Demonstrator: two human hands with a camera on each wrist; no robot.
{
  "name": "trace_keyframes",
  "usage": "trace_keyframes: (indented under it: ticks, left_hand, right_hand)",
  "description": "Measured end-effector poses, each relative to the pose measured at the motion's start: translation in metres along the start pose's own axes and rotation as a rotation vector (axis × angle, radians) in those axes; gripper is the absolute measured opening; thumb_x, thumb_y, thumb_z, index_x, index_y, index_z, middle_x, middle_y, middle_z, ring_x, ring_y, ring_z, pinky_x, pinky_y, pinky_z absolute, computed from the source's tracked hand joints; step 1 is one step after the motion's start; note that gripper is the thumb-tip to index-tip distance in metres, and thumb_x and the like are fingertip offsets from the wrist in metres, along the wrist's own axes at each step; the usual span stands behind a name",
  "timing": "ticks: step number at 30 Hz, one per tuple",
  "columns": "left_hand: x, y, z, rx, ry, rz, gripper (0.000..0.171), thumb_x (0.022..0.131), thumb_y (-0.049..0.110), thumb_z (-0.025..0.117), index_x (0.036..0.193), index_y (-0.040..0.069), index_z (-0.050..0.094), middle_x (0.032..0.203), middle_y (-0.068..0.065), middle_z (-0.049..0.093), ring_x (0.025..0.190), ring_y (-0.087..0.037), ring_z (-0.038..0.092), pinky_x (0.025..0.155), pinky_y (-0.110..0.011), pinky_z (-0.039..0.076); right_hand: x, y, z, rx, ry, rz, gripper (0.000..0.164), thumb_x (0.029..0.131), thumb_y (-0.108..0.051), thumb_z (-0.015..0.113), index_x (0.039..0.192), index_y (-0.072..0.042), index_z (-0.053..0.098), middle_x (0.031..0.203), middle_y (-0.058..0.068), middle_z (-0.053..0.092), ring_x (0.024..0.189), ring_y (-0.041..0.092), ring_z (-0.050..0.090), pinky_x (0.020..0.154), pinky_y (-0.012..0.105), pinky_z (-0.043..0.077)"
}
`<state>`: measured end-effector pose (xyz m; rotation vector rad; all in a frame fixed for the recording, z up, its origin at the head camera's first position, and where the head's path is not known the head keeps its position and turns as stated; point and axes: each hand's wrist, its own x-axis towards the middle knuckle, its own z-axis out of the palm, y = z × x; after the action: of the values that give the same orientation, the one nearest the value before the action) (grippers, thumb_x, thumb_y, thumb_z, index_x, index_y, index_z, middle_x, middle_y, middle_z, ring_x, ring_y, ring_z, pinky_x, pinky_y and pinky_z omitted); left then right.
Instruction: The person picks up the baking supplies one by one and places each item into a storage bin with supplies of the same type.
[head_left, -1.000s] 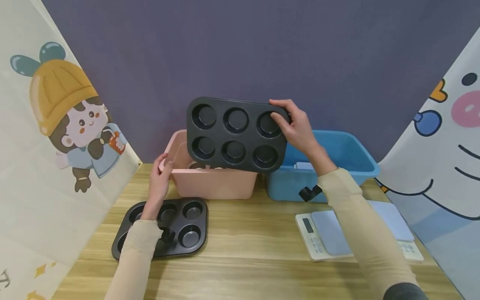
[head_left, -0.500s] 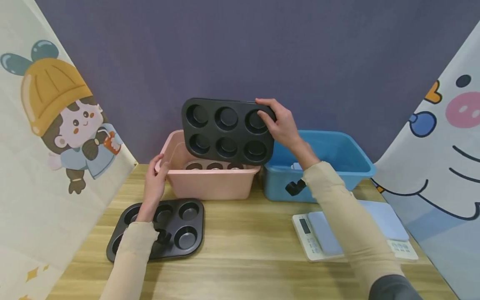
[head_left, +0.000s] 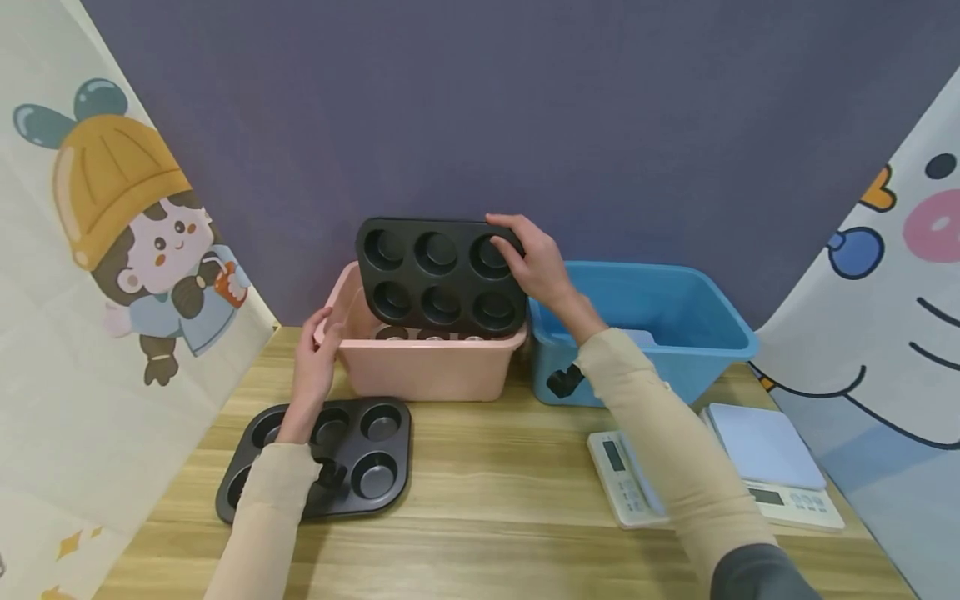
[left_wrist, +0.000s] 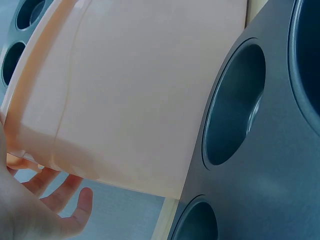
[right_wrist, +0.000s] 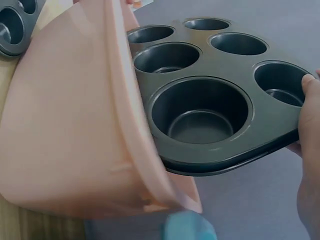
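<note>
My right hand (head_left: pixel 536 262) pinches the upper right corner of a dark muffin tin (head_left: pixel 442 279), its cups facing me. The tin is tilted, its lower edge down inside the pink bin (head_left: pixel 427 375); in the right wrist view the muffin tin (right_wrist: pixel 200 137) lies against the bin's rim. Behind the bin's front rim, cups of another muffin tin (head_left: pixel 431 333) show partly. At the bin's left front corner my left hand (head_left: pixel 313 367) grips the rim. Below that forearm a further muffin tin (head_left: pixel 348 450) lies on the table, partly covered by the sleeve.
To the right of the pink bin stands a blue bin (head_left: pixel 675 375) with a pale item inside. Two kitchen scales, a nearer one (head_left: pixel 622 483) and one farther right (head_left: pixel 765 450), lie on the wooden table (head_left: pixel 495 500), partly behind my right sleeve. A dark backdrop rises behind.
My right hand has moved left and down with the muffin tin, which now reaches into the pink bin. My left hand has stayed on the rim.
</note>
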<state>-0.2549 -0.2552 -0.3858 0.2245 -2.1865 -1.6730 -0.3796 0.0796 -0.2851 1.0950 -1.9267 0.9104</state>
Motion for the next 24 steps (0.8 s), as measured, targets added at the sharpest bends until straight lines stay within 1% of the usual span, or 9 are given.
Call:
trace_keyframes:
  ticks: [1, 3, 6, 9, 11, 14, 19, 23, 24]
  left_hand:
    - [0.0, 0.001, 0.0, -0.006, 0.0, -0.005, 0.052, 0.104, 0.031, 0.05, 0.152, 0.015, 0.037, 0.154, -0.012, 0.037, 0.114, -0.021, 0.042, 0.086, -0.024, 0.038]
    - [0.004, -0.009, -0.001, 0.005, 0.005, -0.002, 0.053, 0.103, 0.036, 0.05, 0.152, 0.019, 0.037, 0.155, -0.01, 0.037, 0.115, -0.021, 0.042, 0.088, -0.026, 0.038]
    - [0.01, -0.021, -0.001, 0.012, 0.009, 0.015, 0.056, 0.103, 0.042, 0.05, 0.153, 0.022, 0.036, 0.157, -0.007, 0.035, 0.123, -0.023, 0.041, 0.098, -0.035, 0.039]
    - [0.011, -0.024, -0.001, 0.014, 0.001, 0.025, 0.057, 0.103, 0.044, 0.048, 0.154, 0.023, 0.034, 0.16, -0.006, 0.031, 0.132, -0.027, 0.039, 0.109, -0.046, 0.037]
    - [0.011, -0.024, 0.0, 0.002, 0.003, 0.028, 0.056, 0.103, 0.042, 0.048, 0.154, 0.023, 0.034, 0.16, -0.008, 0.031, 0.133, -0.029, 0.039, 0.11, -0.049, 0.036]
    - [0.011, -0.023, -0.001, 0.009, 0.008, 0.028, 0.055, 0.103, 0.041, 0.048, 0.154, 0.023, 0.034, 0.159, -0.007, 0.032, 0.131, -0.027, 0.039, 0.107, -0.044, 0.037]
    - [0.011, -0.022, 0.0, 0.001, 0.016, 0.046, 0.056, 0.102, 0.045, 0.049, 0.152, 0.023, 0.037, 0.156, -0.007, 0.035, 0.126, -0.023, 0.041, 0.096, -0.029, 0.037]
    - [0.01, -0.023, 0.001, -0.004, 0.011, 0.053, 0.055, 0.102, 0.045, 0.049, 0.151, 0.023, 0.038, 0.155, -0.008, 0.037, 0.124, -0.021, 0.042, 0.093, -0.025, 0.037]
    - [0.009, -0.024, 0.002, -0.001, 0.008, 0.052, 0.055, 0.102, 0.045, 0.049, 0.152, 0.023, 0.038, 0.155, -0.008, 0.037, 0.124, -0.021, 0.042, 0.093, -0.024, 0.037]
  right_hand:
    - [-0.001, 0.0, 0.004, 0.002, 0.002, 0.0, 0.035, 0.097, -0.011, 0.064, 0.131, -0.006, 0.061, 0.129, 0.012, 0.064, 0.121, 0.025, 0.06, 0.105, 0.037, 0.047]
    - [-0.003, -0.001, 0.01, 0.002, -0.002, 0.018, 0.036, 0.096, -0.01, 0.064, 0.131, -0.006, 0.061, 0.13, 0.011, 0.064, 0.121, 0.024, 0.06, 0.105, 0.037, 0.047]
    - [-0.007, -0.001, 0.017, 0.002, -0.024, 0.064, 0.037, 0.096, -0.009, 0.064, 0.132, -0.007, 0.061, 0.131, 0.01, 0.063, 0.123, 0.024, 0.059, 0.106, 0.037, 0.046]
    - [-0.011, -0.003, 0.023, 0.0, -0.068, 0.126, 0.037, 0.097, -0.013, 0.063, 0.134, -0.008, 0.06, 0.134, 0.009, 0.062, 0.126, 0.023, 0.058, 0.108, 0.037, 0.044]
    - [-0.012, -0.004, 0.026, -0.001, -0.11, 0.169, 0.037, 0.098, -0.016, 0.062, 0.135, -0.009, 0.059, 0.136, 0.008, 0.061, 0.128, 0.023, 0.056, 0.109, 0.038, 0.043]
    - [-0.014, -0.005, 0.03, -0.013, -0.182, 0.215, 0.038, 0.1, -0.02, 0.06, 0.136, -0.01, 0.058, 0.138, 0.006, 0.06, 0.128, 0.023, 0.056, 0.108, 0.04, 0.044]
    - [-0.019, -0.005, 0.038, -0.043, -0.308, 0.268, 0.038, 0.103, -0.026, 0.055, 0.139, -0.015, 0.055, 0.141, 0.003, 0.058, 0.128, 0.022, 0.056, 0.105, 0.042, 0.046]
    - [-0.025, -0.004, 0.045, -0.057, -0.367, 0.31, 0.038, 0.103, -0.027, 0.054, 0.14, -0.018, 0.054, 0.141, 0.003, 0.058, 0.128, 0.023, 0.055, 0.106, 0.043, 0.045]
    - [-0.026, -0.004, 0.046, -0.061, -0.377, 0.319, 0.038, 0.103, -0.026, 0.054, 0.14, -0.019, 0.054, 0.14, 0.002, 0.058, 0.13, 0.023, 0.054, 0.108, 0.043, 0.043]
